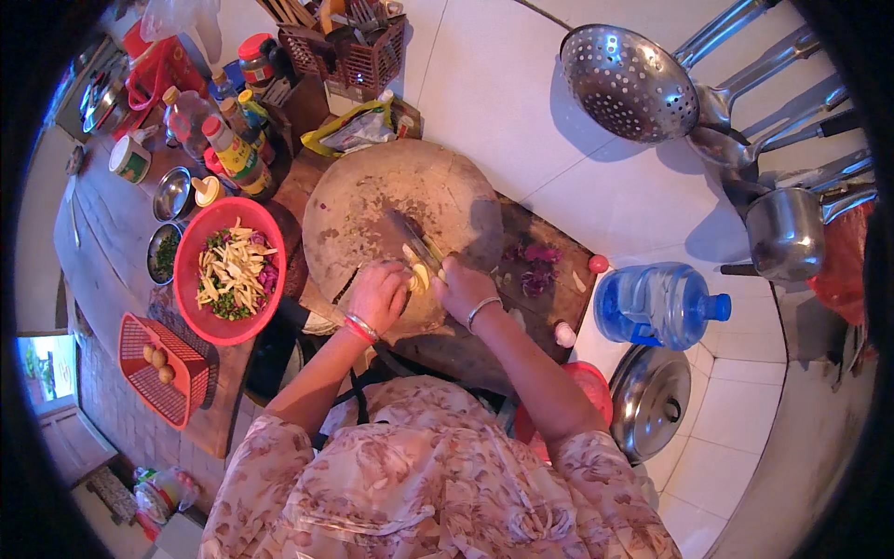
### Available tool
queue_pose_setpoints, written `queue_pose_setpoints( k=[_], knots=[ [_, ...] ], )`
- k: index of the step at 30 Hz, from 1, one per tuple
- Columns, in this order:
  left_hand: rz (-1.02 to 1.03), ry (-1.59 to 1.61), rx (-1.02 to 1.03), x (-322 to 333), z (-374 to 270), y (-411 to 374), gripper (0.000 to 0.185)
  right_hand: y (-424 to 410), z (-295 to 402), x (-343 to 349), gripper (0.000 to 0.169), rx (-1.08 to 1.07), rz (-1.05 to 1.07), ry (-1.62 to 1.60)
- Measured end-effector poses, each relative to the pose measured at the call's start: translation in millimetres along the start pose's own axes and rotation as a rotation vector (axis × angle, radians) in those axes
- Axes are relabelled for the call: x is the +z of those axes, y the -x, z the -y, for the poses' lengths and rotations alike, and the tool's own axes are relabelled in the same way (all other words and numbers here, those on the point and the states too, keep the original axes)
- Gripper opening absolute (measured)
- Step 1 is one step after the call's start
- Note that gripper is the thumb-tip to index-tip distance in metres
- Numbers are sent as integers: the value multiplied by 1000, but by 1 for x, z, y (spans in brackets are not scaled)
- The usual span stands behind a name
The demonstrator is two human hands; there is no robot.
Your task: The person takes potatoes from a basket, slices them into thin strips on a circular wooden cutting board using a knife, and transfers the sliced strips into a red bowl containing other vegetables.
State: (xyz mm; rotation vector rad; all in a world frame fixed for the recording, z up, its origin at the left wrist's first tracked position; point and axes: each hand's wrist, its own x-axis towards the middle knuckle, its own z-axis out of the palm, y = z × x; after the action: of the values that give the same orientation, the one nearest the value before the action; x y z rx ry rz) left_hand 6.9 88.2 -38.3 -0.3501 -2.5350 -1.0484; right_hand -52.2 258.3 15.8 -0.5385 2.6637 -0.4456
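Note:
On a thick round wooden chopping block (363, 189), my right hand (464, 288) grips the handle of a kitchen knife (412, 236), its blade pointing up and left. Pale yellow slices (419, 278), apparently potato, lie at the blade near my right fingers. My left hand (380, 297) rests on the block just left of the slices, fingers bent and together; whether they press on a slice is hard to see. Left of the block, a red plastic basin (185, 293) holds pale cut strips (234, 265), chopped greens and purple shreds.
Potatoes (159, 363) sit in a red plastic basket (188, 391) at the lower left. Sauce bottles (237, 157) and small metal bowls (173, 194) stand beyond the basin. Purple leaf scraps (538, 269) lie right of the block, near a blue water jug (639, 304). A perforated ladle (628, 84) hangs at the upper right.

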Motion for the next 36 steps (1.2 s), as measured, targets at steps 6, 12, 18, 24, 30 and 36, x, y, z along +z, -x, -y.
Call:
queue_pose_setpoints(
  k=[6,12,18,24,30,36],
  knots=[
    [108,-62,-2,0,3,21,22,25,14,-14,26,-97,-86,13],
    [118,-67,-6,4,4,20,22,20,-5,17,27,-28,-28,34],
    [91,-92,-2,3,3,20,21,22,2,3,27,-23,-57,-20],
    [108,-125,-22,3,3,19,20,29,2,13,27,13,37,15],
    [124,-113,-50,1,0,16,23,30,3,13,27,22,-17,-46],
    [122,-149,-40,5,6,17,26,45,21,-3,26,-62,-4,26]
  ],
)
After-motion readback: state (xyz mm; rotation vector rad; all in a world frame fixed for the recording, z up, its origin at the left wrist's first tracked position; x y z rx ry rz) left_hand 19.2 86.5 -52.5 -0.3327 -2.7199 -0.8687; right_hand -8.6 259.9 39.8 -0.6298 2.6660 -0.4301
